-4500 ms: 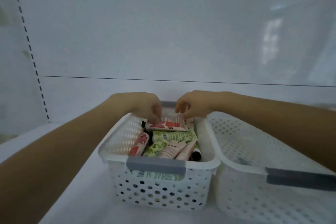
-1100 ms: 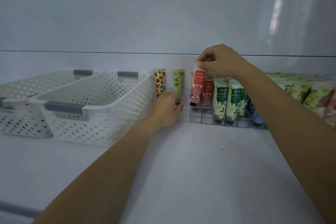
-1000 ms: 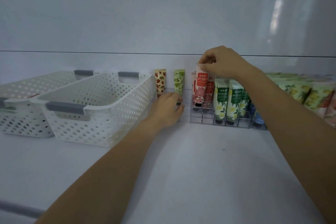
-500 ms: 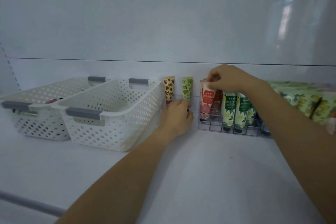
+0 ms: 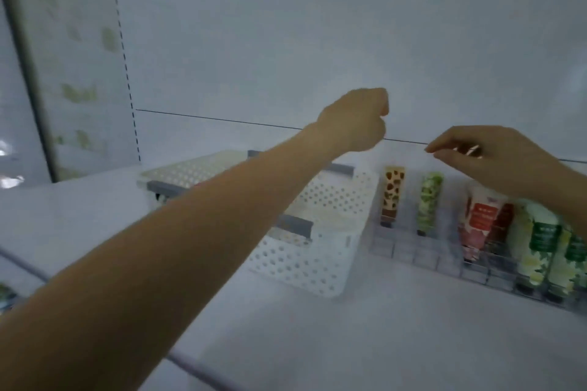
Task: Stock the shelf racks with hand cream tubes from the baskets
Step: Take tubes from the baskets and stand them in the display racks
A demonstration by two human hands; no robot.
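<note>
Stocking partly done; neither hand visibly holds anything.
Printed hand cream tubes (image 5: 476,225) stand upright in the clear gridded shelf rack (image 5: 403,247), front cells vacant. Left hand (image 5: 352,124) fisted, empty; right hand (image 5: 489,165) loosely open above the rack. White perforated plastic baskets (image 5: 305,260) adjoin; contents unclear.

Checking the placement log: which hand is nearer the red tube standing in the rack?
Right. The right hand hovers just above the red tube. The left hand is higher and further left, over the white basket.
</note>
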